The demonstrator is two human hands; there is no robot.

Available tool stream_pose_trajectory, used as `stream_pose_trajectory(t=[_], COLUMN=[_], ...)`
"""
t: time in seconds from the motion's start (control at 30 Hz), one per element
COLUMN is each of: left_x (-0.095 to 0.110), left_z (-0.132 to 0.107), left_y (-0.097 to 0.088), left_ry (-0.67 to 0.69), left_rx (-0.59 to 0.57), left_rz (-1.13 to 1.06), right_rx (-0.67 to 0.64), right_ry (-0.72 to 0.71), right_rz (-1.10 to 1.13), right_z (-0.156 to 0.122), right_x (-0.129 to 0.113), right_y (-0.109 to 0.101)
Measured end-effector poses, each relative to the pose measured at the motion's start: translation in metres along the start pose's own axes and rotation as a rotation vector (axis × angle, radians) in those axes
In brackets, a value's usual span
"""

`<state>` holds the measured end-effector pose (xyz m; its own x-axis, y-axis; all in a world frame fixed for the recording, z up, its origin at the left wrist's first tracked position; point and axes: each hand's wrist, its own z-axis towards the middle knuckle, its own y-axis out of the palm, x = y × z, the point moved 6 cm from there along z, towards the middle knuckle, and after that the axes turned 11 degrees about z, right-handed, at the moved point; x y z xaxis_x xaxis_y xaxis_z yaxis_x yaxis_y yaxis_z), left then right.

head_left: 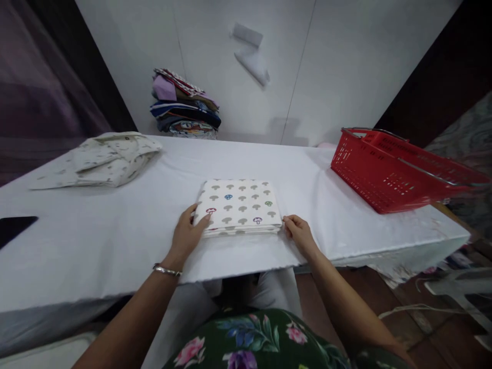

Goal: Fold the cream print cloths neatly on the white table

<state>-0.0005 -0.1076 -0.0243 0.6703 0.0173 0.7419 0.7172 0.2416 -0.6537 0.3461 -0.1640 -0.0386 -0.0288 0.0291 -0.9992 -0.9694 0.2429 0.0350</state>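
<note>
A folded white cloth [241, 207] printed with grey mushrooms, and a few coloured ones, lies flat on the white-covered table [246, 261] before me. Its several layers show along the front edge. My left hand [187, 233] grips the near left corner, thumb on top and the other fingers along the left side, partly hidden. At the near right corner, my right hand [300, 233] is closed in a pinch on the cloth's edge. A bracelet circles my left wrist.
At the table's right end stands a red plastic basket [384, 169] with metal handles. A crumpled patterned cloth [111, 159] lies at the back left. Against the wall rises a stack of folded fabrics [186, 110]. A dark flat object [15, 228] rests at the left edge.
</note>
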Motion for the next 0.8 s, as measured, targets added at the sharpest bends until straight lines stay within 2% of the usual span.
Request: stream_pose_trajectory(t=[0.23,0.5,0.8], left_x=[-0.0012,-0.0069,-0.0037], left_z=[0.0007,0.0031,0.0028], left_y=[0.001,0.0033,0.0014], left_ry=[0.073,0.093,0.093], left_rx=[0.003,0.012,0.018], left_rz=[-0.015,-0.018,-0.016], right_rx=[-0.028,-0.009,-0.093], right_ry=[-0.004,0.081,0.182], right_rz=[-0.085,0.008,-0.058], right_z=[-0.0005,0.0,0.0075], right_x=[0.0004,0.0014,-0.0029], right_y=[0.0066,0.0068,0.0094])
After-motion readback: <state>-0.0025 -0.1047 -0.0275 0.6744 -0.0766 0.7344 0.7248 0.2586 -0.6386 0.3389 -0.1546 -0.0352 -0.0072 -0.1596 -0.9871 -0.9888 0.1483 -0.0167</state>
